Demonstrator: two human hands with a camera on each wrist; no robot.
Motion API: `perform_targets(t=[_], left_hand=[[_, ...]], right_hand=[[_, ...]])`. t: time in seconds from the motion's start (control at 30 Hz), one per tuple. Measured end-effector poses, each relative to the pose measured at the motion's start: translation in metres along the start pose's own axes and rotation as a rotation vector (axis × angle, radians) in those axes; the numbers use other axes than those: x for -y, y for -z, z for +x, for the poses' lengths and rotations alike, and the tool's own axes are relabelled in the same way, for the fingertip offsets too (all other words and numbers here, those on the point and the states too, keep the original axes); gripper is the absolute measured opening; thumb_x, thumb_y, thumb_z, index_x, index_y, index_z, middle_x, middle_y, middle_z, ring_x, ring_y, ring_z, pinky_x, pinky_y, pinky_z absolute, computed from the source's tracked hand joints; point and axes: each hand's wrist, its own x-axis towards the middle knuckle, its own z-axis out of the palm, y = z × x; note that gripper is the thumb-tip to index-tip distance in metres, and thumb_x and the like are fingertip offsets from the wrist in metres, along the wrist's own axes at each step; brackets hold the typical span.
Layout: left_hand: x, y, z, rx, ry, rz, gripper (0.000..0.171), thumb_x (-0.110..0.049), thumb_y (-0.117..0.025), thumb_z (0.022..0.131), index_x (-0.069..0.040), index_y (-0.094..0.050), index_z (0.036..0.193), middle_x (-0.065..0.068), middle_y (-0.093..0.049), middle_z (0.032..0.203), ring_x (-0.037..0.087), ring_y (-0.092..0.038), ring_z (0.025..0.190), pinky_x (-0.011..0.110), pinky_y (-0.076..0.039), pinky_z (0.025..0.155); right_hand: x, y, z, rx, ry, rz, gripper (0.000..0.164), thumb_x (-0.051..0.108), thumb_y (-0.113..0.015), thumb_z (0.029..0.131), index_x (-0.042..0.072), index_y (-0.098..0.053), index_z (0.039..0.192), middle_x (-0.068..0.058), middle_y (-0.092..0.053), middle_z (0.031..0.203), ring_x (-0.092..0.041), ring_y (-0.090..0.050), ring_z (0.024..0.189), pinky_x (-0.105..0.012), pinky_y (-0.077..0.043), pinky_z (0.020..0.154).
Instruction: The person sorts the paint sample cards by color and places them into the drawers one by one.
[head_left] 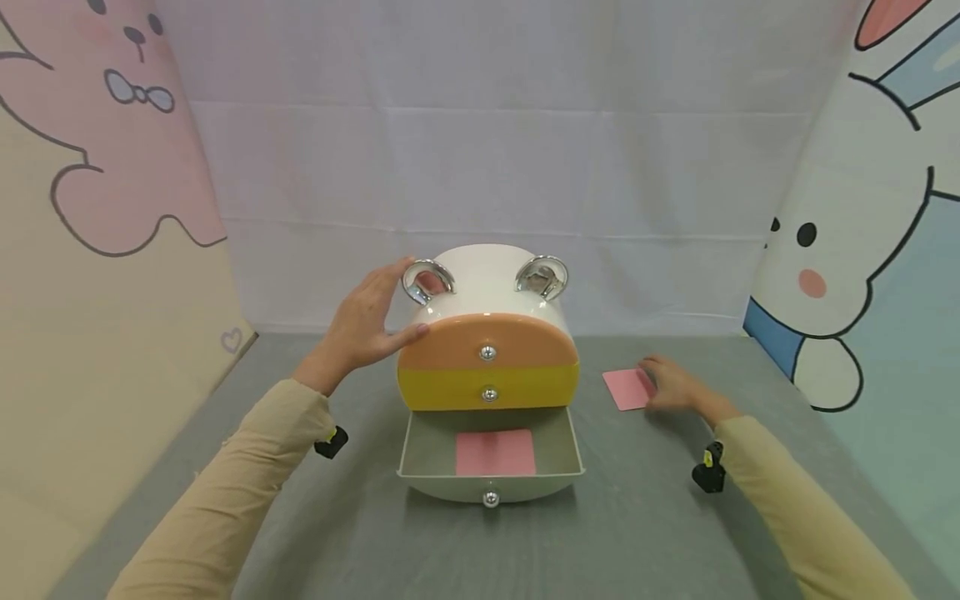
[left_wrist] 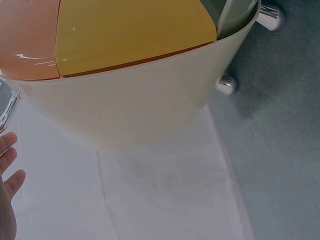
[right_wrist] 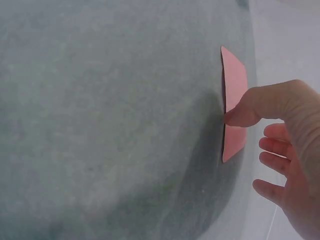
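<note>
A small round-topped chest of drawers (head_left: pixel 487 342) has silver ears, an orange and a yellow drawer, both closed, and a grey-green bottom drawer (head_left: pixel 427 450) pulled out. Inside that drawer lies a pink card (head_left: pixel 495 452). My left hand (head_left: pixel 367 321) rests against the chest's upper left, thumb stretched to the orange front and fingers by the left ear (head_left: pixel 427 282). On the table to the right lies another pink card (head_left: pixel 626 389). My right hand (head_left: pixel 671 387) is at its right side; in the right wrist view the thumb (right_wrist: pixel 245 110) touches the card's edge, the fingers spread beyond it.
Grey cloth covers the table (head_left: pixel 337 533). A white curtain (head_left: pixel 495 167) hangs behind the chest. Side panels carry a pink cartoon animal (head_left: pixel 142 167) on the left and a white rabbit (head_left: pixel 832 250) on the right.
</note>
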Motion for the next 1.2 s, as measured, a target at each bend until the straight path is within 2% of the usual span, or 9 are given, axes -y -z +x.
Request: perform_targets(t=[0.1, 0.3, 0.47, 0.7, 0.87, 1.0, 1.1, 1.2], left_hand=[[0.0, 0.0, 0.0, 0.0, -0.002, 0.002, 0.09, -0.069, -0.038, 0.08, -0.003, -0.029, 0.14, 0.014, -0.041, 0.138, 0.028, -0.038, 0.125, 0.046, -0.033, 0.101], [0.0, 0.002, 0.0, 0.005, 0.003, 0.003, 0.09, -0.069, -0.038, 0.081, -0.002, -0.029, 0.14, 0.014, -0.04, 0.138, 0.028, -0.038, 0.125, 0.045, -0.033, 0.101], [-0.001, 0.003, 0.001, 0.013, 0.006, 0.005, 0.091, -0.07, -0.038, 0.08, -0.002, -0.029, 0.14, 0.014, -0.04, 0.138, 0.029, -0.038, 0.125, 0.046, -0.033, 0.1], [-0.003, 0.004, 0.001, 0.031, 0.014, 0.001, 0.092, -0.071, -0.037, 0.08, -0.002, -0.029, 0.14, 0.014, -0.04, 0.138, 0.028, -0.038, 0.124, 0.046, -0.035, 0.099], [-0.002, 0.004, 0.001, 0.014, 0.014, -0.003, 0.092, -0.071, -0.036, 0.08, -0.002, -0.029, 0.14, 0.014, -0.04, 0.138, 0.028, -0.038, 0.124, 0.046, -0.035, 0.099], [-0.002, 0.004, 0.0, 0.021, 0.015, -0.003, 0.091, -0.07, -0.037, 0.08, -0.003, -0.029, 0.141, 0.014, -0.04, 0.139, 0.028, -0.037, 0.125, 0.046, -0.034, 0.1], [-0.003, 0.004, 0.0, 0.027, 0.02, -0.002, 0.091, -0.07, -0.037, 0.08, -0.004, -0.028, 0.141, 0.013, -0.04, 0.139, 0.027, -0.037, 0.125, 0.046, -0.034, 0.1], [-0.002, 0.003, 0.0, 0.026, 0.024, -0.002, 0.09, -0.07, -0.037, 0.08, -0.005, -0.028, 0.141, 0.013, -0.04, 0.139, 0.027, -0.037, 0.125, 0.046, -0.035, 0.1]], right_hand=[[-0.001, 0.0, 0.005, 0.012, 0.028, -0.004, 0.072, 0.01, -0.072, 0.053, -0.021, -0.048, 0.113, -0.037, -0.047, 0.115, -0.05, -0.043, 0.109, -0.057, -0.036, 0.091], [-0.005, -0.003, 0.012, 0.047, 0.058, -0.021, 0.065, 0.009, -0.072, 0.054, -0.017, -0.051, 0.109, -0.033, -0.051, 0.111, -0.047, -0.047, 0.104, -0.054, -0.041, 0.087], [-0.008, 0.0, 0.011, 0.072, 0.049, -0.03, 0.064, 0.012, -0.072, 0.055, -0.017, -0.052, 0.108, -0.033, -0.05, 0.109, -0.044, -0.049, 0.098, -0.052, -0.043, 0.081], [-0.003, 0.006, 0.01, 0.155, 0.041, -0.025, 0.067, 0.015, -0.072, 0.058, -0.018, -0.049, 0.113, -0.034, -0.048, 0.114, -0.044, -0.049, 0.101, -0.051, -0.043, 0.082], [-0.004, 0.007, 0.01, 0.156, 0.023, 0.015, 0.065, 0.016, -0.073, 0.06, -0.018, -0.051, 0.11, -0.029, -0.048, 0.108, -0.035, -0.051, 0.09, -0.044, -0.044, 0.075], [-0.007, 0.007, 0.006, 0.166, -0.032, -0.002, 0.061, 0.022, -0.072, 0.062, -0.016, -0.054, 0.106, -0.022, -0.05, 0.1, -0.027, -0.05, 0.081, -0.038, -0.044, 0.07], [-0.007, 0.007, 0.002, 0.17, -0.082, -0.019, 0.062, 0.029, -0.071, 0.065, -0.015, -0.055, 0.106, -0.019, -0.05, 0.098, -0.025, -0.05, 0.081, -0.039, -0.045, 0.071], [-0.004, 0.011, -0.004, 0.141, -0.083, -0.019, 0.064, 0.033, -0.072, 0.065, -0.014, -0.056, 0.104, -0.018, -0.05, 0.095, -0.026, -0.05, 0.079, -0.04, -0.046, 0.07]])
